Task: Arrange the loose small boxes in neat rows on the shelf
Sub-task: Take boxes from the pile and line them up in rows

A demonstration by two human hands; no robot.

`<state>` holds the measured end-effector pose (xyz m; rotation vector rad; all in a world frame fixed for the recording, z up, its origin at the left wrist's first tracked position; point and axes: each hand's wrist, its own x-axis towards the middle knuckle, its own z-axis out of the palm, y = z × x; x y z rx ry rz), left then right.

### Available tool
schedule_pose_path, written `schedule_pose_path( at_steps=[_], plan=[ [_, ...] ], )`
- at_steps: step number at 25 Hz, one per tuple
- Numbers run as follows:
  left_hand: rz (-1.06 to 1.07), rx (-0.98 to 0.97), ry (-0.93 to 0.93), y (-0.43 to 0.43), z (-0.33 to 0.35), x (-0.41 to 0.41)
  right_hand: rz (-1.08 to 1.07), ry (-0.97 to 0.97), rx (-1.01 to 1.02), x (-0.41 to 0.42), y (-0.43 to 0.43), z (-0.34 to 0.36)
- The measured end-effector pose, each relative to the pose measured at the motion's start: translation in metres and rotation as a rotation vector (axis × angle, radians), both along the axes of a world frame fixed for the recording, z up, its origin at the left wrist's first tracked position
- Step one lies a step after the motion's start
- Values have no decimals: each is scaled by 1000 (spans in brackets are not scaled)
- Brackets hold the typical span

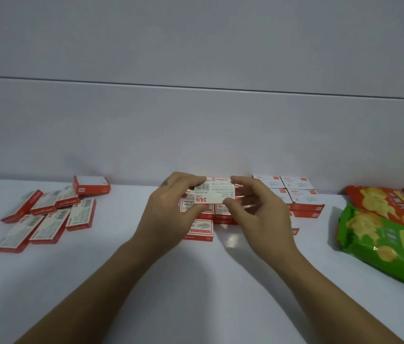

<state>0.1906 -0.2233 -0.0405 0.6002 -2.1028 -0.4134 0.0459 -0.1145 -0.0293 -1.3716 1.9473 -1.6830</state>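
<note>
A green crisp bag [384, 247] lies well to the right of the right hand [258, 209]; a red-orange crisp bag [384, 204] lies just beyond it, their edges overlapping; a pale grey wall [196, 135] rises beyond the left hand [168, 209]; a thin dark seam [196, 86] crosses it higher up.

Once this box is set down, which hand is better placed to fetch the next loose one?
Probably the left hand: the loose boxes lie scattered on its side, while the right hand has only stacked boxes and crisp bags beside it. Both pinch the held box.
</note>
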Motion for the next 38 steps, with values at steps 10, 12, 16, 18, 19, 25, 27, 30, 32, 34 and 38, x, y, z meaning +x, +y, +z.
schedule_pose_path(
  at_steps=[10, 12, 16, 18, 19, 25, 27, 30, 32, 34, 38],
  plan=[
    [-335, 681, 163, 9, 5, -1, 215, -510, 9, -12, 0, 7],
    [-330, 657, 153, 12, 4, -2, 229, -496, 56, -10, 2, 10],
    [-169, 91, 98, 24, 6, -5, 231, -177, 147, 5, 6, 11],
    [-153, -8, 115, 27, 5, -8, 248, -228, 112, 7, 5, 12],
    [-151, -10, 113, 27, 5, -9, 313, -339, 95, 6, 5, 13],
    [-166, 329, 98, 22, 5, -6, 496, -904, 88, -8, 3, 15],
    [-208, 396, 135, 22, 7, -6, 401, -827, 77, -10, 2, 15],
    [-262, 485, 154, 21, 10, -4, 319, -715, 69, -10, 2, 16],
    [-277, 527, 146, 21, 10, -3, 301, -711, 60, -9, 2, 16],
    [-278, 532, 133, 21, 11, -3, 293, -708, 56, -9, 3, 17],
    [-266, 535, 120, 20, 12, -3, 248, -557, 60, -10, 4, 17]
  ],
)
